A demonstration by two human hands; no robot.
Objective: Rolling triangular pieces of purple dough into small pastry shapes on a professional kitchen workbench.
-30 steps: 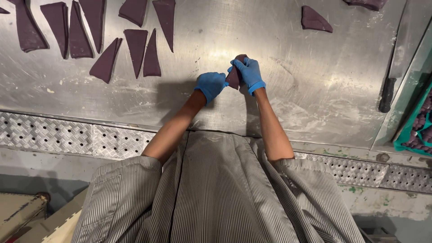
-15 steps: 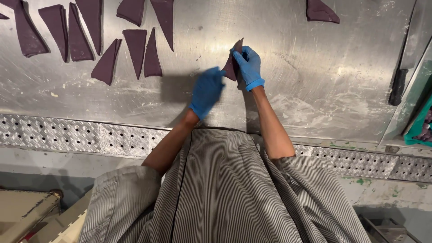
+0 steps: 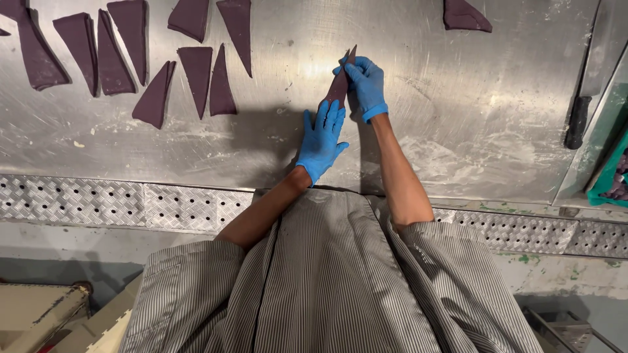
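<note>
Purple dough triangle (image 3: 339, 84) on steel table (image 3: 471, 117), pinched at tip by right hand (image 3: 364, 83); left hand (image 3: 320, 138) flat, open, at base. Best kept taut, pressed evenly.

Both the left hand (image 3: 320, 140) and the right hand (image 3: 366, 84) wear bright blue gloves ending at the wrist; forearms bare, loose grey-and-white pinstriped shirt (image 3: 333, 281) with short wide sleeves
</note>
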